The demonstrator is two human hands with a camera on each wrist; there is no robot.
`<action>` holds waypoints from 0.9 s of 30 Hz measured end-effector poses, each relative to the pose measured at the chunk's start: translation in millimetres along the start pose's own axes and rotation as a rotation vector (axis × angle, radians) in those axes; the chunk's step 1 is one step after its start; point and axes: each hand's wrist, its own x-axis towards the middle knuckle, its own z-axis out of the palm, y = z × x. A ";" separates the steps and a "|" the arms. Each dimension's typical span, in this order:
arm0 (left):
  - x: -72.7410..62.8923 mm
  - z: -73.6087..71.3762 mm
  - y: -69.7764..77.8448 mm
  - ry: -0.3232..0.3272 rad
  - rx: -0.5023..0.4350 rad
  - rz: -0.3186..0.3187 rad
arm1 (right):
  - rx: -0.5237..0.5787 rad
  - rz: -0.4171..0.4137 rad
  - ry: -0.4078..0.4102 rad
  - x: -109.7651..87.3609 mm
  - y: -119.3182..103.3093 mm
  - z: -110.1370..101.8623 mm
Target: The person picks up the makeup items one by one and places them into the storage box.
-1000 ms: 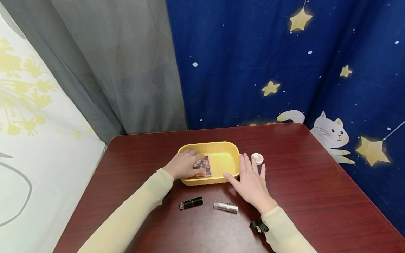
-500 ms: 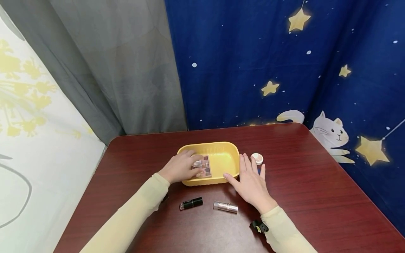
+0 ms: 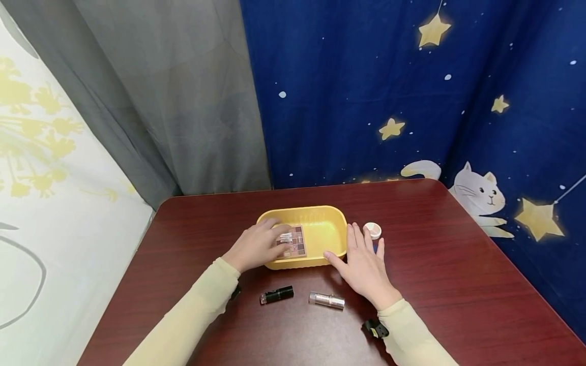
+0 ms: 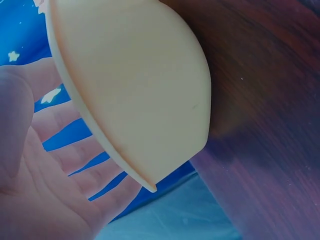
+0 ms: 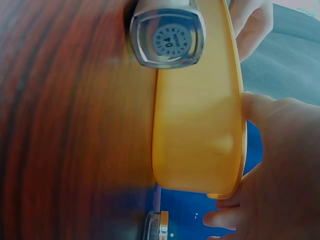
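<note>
A yellow plastic basket (image 3: 325, 239) stands on the table, with an eyeshadow palette (image 3: 295, 241) lying flat inside its left part. My left hand (image 3: 256, 245) hovers over the basket's left rim with fingers spread above the palette, which they partly cover. In the left wrist view that hand's fingers (image 4: 75, 155) show beyond the rim, holding nothing. My right hand (image 3: 364, 267) rests against the basket's right end, fingers straight and thumb at the rim. Nearer to me lie a black lipstick tube (image 3: 276, 295) and a silver lipstick tube (image 3: 326, 300); its labelled end (image 5: 168, 40) shows in the right wrist view.
A small round white jar (image 3: 373, 230) sits just beyond my right fingertips. Something blue beside it is mostly hidden by my fingers. The dark red table (image 3: 206, 218) ends at a grey curtain (image 3: 192, 101) and a blue star-patterned curtain (image 3: 343, 101).
My left hand has drawn back to the left and loosened from the palette, uncovering more of it. The palette stays in the basket. My right hand has not visibly moved.
</note>
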 end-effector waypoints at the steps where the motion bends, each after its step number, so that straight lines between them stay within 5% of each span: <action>1: -0.8 -0.5 0.4 0.001 -0.006 -0.004 | 0.001 0.000 0.001 0.0 0.2 0.1; 17: -15.7 2.2 6.8 0.085 -0.020 -0.040 | 0.009 0.004 0.003 0.2 -0.4 0.8; 27: -35.5 3.2 11.1 0.245 -0.015 -0.037 | 0.019 -0.005 0.024 0.4 -0.2 1.2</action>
